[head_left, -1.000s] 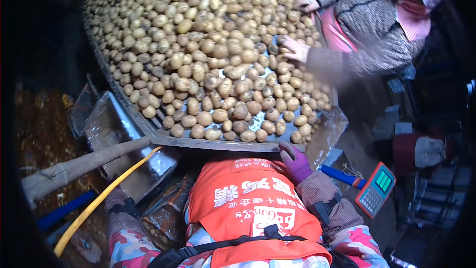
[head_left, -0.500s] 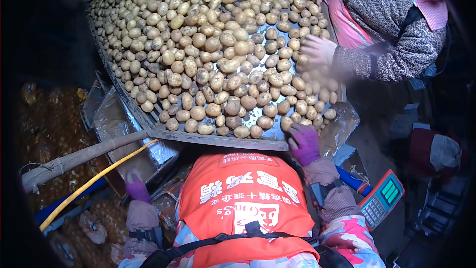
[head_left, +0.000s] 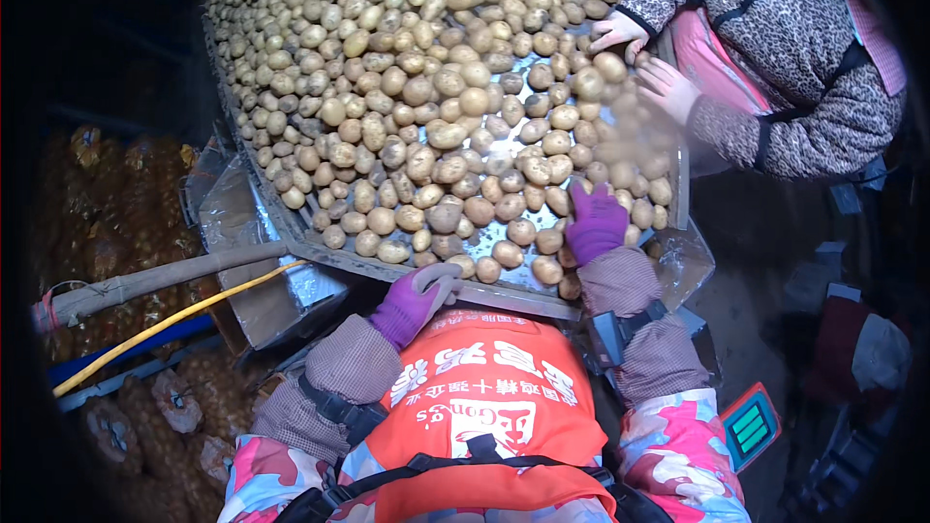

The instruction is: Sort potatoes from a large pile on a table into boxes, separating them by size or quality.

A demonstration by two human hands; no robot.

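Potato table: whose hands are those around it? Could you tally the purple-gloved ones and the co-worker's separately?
Purple-gloved, left hand and right hand: 2
Co-worker's hands: 2
Total: 4

Hands: four are showing; the gloved left hand (head_left: pixel 415 308) and gloved right hand (head_left: pixel 597 223) are making one purple pair, and two bare hands (head_left: pixel 670 90) are belonging to one co-worker (head_left: pixel 775 29). Tables: one metal table (head_left: pixel 528 303) is bearing one heap. Potatoes (head_left: pixel 368 126): well over a hundred are showing; overlap is preventing an exact tally. Aprons: two are being worn, one red apron (head_left: pixel 499 368), one pink apron (head_left: pixel 712 63). Singles: one pole (head_left: pixel 184 273), one yellow hose (head_left: pixel 174 332) and one lit display (head_left: pixel 749 426) are appearing. Net sacks (head_left: pixel 107 232): several are lying in shadow, number staying unresolved
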